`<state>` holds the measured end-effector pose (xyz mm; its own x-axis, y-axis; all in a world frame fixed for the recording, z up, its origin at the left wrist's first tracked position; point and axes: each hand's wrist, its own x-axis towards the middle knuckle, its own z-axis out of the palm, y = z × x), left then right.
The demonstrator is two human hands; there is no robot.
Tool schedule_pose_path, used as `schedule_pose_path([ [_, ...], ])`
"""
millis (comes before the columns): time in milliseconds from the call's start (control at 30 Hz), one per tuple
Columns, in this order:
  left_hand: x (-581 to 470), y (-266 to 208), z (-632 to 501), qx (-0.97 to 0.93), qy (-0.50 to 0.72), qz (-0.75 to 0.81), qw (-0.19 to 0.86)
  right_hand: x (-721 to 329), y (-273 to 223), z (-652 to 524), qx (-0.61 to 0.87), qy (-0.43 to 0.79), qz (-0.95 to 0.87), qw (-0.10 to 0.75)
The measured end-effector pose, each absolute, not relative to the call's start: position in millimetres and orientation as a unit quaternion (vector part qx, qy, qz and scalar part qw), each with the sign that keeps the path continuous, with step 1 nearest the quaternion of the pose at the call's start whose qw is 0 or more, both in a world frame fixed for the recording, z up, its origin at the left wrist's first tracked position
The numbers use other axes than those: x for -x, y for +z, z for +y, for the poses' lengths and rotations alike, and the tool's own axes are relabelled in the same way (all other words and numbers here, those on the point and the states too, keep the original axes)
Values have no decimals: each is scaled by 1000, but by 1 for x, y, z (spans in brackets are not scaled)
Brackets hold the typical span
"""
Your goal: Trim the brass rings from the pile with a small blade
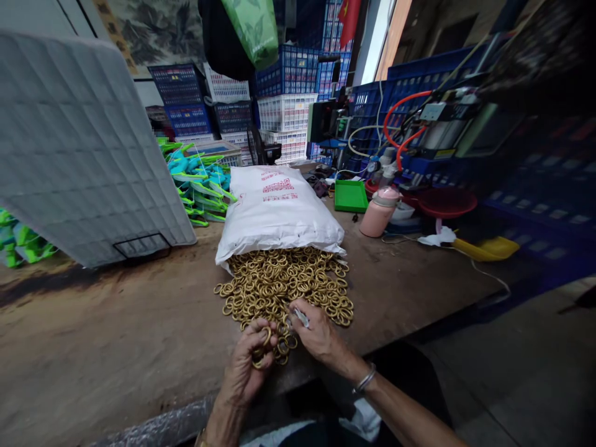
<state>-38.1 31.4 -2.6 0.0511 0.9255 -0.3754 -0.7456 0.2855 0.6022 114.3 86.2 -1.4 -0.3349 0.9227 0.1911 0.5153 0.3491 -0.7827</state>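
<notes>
Bare forearms (400,400) reach up from the bottom edge of the frame, with a silver bangle (364,379) around the right wrist! Just below the centre, the hands are side by side, close but apart, right at the near edge of a big heap of brass-coloured rings (298,282). Left hand (246,357) has its fingers curled in and is clamped on a few of those rings, thumb pressed up against them. Over on the other side, right hand (317,335) grips a small silvery piece (302,318), too covered by fingers to say what it is, its knuckles up against the heap.

And what a spill, the rings fanning out over the brown desk (395,292) from under the front edge of a fat white sack (284,217), red print on its top, dead centre of the frame! On the left, a large ribbed white panel (88,143) leans at a tilt, bright green and blue plastic pieces (200,180) crowding in behind it. Swing right of the sack: green tray (350,196), pink bottle (378,214), then a yellow scoop (493,249) near the desk's far right. Upper right, orange tubes (387,118) loop off a machine; top centre, blue and white crates (288,112) stand stacked high.
</notes>
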Motion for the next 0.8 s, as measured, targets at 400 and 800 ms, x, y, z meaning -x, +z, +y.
schedule_pose_path([
  [400, 27, 2, 25, -210, 527, 424, 706, -111, 21, 74, 411, 305, -806, 298],
  [800, 14, -14, 27, -292, 555, 521, 578, -111, 8, 73, 504, 411, -695, 307],
])
